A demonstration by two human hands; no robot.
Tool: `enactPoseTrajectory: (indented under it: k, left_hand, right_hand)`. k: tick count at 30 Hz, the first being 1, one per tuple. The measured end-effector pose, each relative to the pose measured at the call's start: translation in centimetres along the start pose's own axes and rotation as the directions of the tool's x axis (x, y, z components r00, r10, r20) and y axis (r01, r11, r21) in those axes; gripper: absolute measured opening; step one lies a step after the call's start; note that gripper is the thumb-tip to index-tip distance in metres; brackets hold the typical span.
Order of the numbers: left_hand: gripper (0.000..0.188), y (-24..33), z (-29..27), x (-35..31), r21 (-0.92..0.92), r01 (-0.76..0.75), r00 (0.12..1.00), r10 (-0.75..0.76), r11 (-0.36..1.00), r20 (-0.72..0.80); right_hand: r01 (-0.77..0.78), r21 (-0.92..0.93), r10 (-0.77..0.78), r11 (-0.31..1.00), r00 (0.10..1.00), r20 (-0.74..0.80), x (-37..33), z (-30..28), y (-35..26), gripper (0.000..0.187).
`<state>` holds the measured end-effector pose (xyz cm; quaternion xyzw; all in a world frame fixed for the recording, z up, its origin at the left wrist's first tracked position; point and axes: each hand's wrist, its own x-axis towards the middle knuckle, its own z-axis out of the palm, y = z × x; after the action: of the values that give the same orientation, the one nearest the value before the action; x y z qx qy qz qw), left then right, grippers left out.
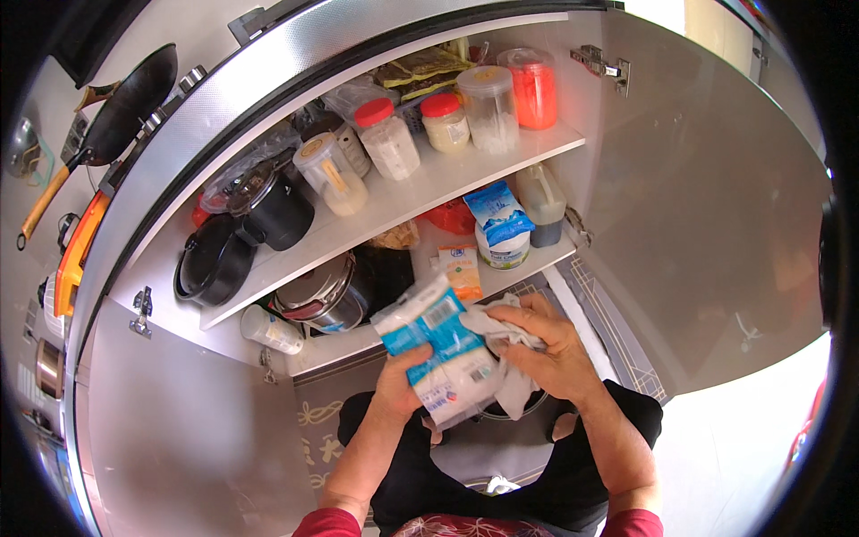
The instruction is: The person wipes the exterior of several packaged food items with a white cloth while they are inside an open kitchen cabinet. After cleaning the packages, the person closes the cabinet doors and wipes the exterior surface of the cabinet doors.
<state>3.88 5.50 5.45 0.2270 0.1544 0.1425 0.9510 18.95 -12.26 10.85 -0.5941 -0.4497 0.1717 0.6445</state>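
My left hand [400,380] grips a blue and white plastic packet [436,331], holding it tilted above my knees. In my right hand [548,345] is a crumpled whitish cloth [512,371], its loose end hanging down beside the packet. The cloth touches or nearly touches the packet's right edge; I cannot tell which. Behind the packet, on the low shelf, stand a small orange and white packet [460,271] and a white tub [503,249] with a blue and white bag [497,213] on top.
Both cabinet doors, left [188,421] and right [707,206], stand wide. The upper shelf [394,199] bears jars and dark pots [215,259]. Below are a steel pressure cooker [318,291], a white canister [271,329] and a jug of dark liquid [542,206]. A patterned mat [335,403] covers the floor.
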Motion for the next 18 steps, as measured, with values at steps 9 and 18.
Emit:
enactPoseTrajectory:
  k: [9,18]
  left_hand:
    - [0.048,-1.9,1.3,0.3,0.032,0.082,0.997,-0.082,0.996,0.005]
    - [0.051,-1.5,0.3,0.9,0.044,0.009,0.999,-0.007,0.999,-0.036]
  right_hand:
    - [0.027,-0.443,-0.077,0.896,0.992,-0.096,0.8,1.8,1.5,0.044]
    - [0.070,-0.567,0.136,0.820,0.940,0.313,-2.1,1.4,0.1,0.043]
